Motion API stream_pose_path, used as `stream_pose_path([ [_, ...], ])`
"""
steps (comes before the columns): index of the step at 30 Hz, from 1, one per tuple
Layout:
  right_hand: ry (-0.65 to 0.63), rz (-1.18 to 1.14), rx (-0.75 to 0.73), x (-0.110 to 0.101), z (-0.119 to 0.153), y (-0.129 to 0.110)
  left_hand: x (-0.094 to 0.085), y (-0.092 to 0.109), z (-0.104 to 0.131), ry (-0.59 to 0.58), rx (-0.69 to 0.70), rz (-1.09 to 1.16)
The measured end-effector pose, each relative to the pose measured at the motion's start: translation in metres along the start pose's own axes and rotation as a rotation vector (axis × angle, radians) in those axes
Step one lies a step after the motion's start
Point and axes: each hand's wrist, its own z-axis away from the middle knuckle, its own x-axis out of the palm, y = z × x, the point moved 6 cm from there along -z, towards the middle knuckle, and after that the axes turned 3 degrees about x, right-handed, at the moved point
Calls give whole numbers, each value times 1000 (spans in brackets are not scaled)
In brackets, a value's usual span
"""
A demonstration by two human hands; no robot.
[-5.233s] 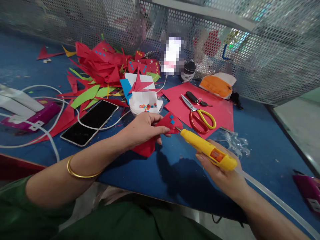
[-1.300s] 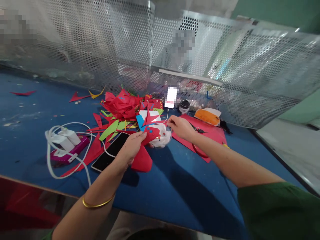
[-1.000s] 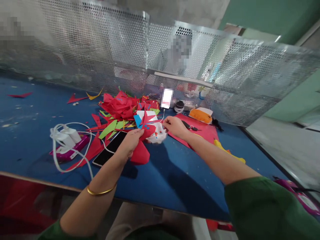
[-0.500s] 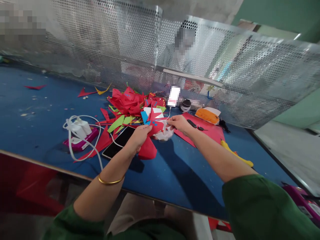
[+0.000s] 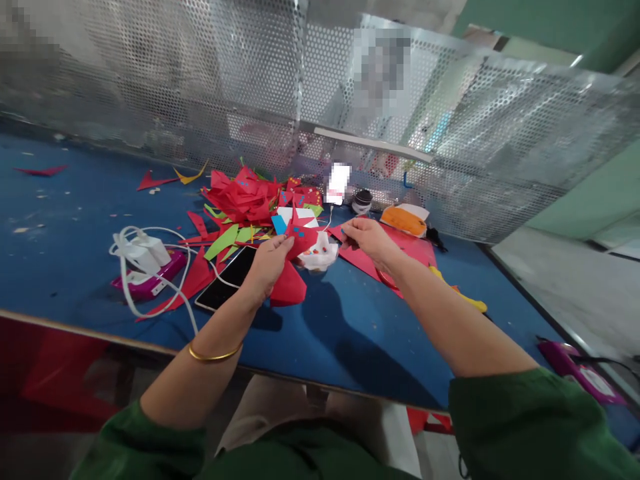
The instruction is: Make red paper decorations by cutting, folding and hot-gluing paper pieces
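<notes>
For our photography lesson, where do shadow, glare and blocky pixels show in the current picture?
Head view: dark shadow crosses the blue table beside the held red paper; head view: pale glare streaks the perforated panel; head view: pixel blocks fringe the washed-out screen and cover patches above.

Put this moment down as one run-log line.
left hand: holds red paper with blue squares | right hand: near bowl, grasp unclear | yellow glue gun: on table

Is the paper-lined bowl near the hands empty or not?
Not empty: small red and orange pieces lie on the white paper inside the bowl.
</notes>
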Motion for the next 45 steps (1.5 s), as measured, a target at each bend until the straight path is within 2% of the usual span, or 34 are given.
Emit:
stream_pose_path([
  [2,39,23,-76,-13,19,-10,4,3,3,-36,43,-44],
  [5,81,125,-180,-27,55,-17,21,3,12,-164,18,-82],
  [10,65,139,-222,-30,103,-2,59,13,34,-398,80,-276],
  [16,150,89,-201,-38,124,21,90,20,39,-521,261,-627],
  [18,186,91,-195,-41,125,30,97,16,37,-555,279,-688],
  [20,218,100,-177,-42,125,40,102,8,36,-600,241,-677],
  [25,261,56,-117,-42,123,60,107,-8,37,-656,110,-523],
  [30,298,24,-70,-41,122,67,99,-13,35,-577,15,-328],
  [34,308,-17,-35,-39,120,71,90,-11,32,-509,23,-278],
  [36,318,-27,-21,-38,120,74,91,-8,33,-541,51,-277],
  [39,325,-13,-15,-37,119,76,97,-10,39,-657,20,-326],
  [42,381,51,-122,-40,123,70,98,-15,41,-661,-33,-384],
  [45,482,200,-364,-43,132,53,96,-16,40,-592,-23,-389],
])
